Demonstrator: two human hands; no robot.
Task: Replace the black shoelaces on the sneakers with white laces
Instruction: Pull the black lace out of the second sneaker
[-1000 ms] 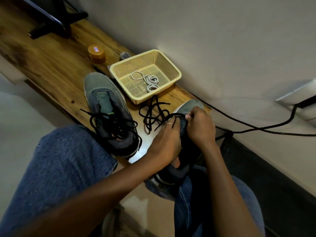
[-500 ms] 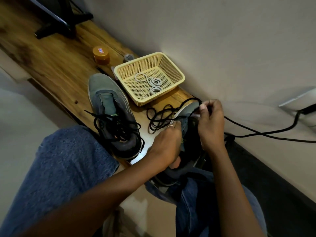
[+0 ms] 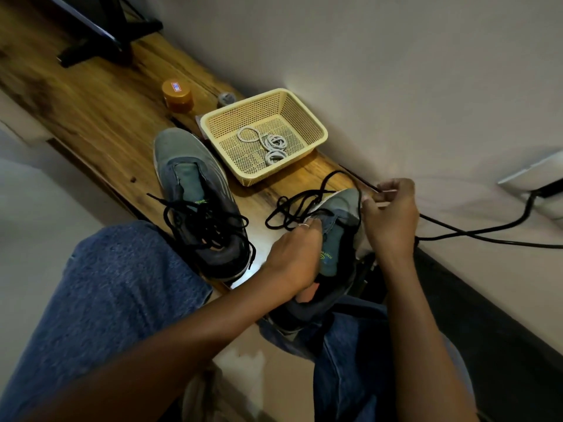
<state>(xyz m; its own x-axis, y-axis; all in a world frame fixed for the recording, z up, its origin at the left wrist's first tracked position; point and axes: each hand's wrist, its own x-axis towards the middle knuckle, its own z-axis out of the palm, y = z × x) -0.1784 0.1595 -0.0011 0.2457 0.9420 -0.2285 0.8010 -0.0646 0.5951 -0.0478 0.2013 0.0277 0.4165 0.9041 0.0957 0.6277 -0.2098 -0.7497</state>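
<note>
Two grey sneakers are in view. One sneaker (image 3: 195,190) lies on the wooden shelf (image 3: 100,117) with its loosened black lace (image 3: 201,222) still threaded. I hold the other sneaker (image 3: 336,233) on my lap against the shelf edge. My left hand (image 3: 292,257) grips its upper by the tongue. My right hand (image 3: 391,214) pinches the black lace (image 3: 307,205) and holds it out past the toe, towards the wall. The rest of this lace lies in loose loops on the shelf. White laces (image 3: 269,144) sit coiled in a cream plastic basket (image 3: 316,129).
An orange-lidded jar (image 3: 177,95) and a small grey roll (image 3: 226,99) stand behind the basket. A black stand (image 3: 103,41) occupies the shelf's far end. A black cable (image 3: 475,233) runs along the wall ledge to a socket. My denim-clad knees fill the foreground.
My right hand has drawn the black lace up and out to the right, away from the sneaker, freeing more of it. My left hand stays on the shoe.
</note>
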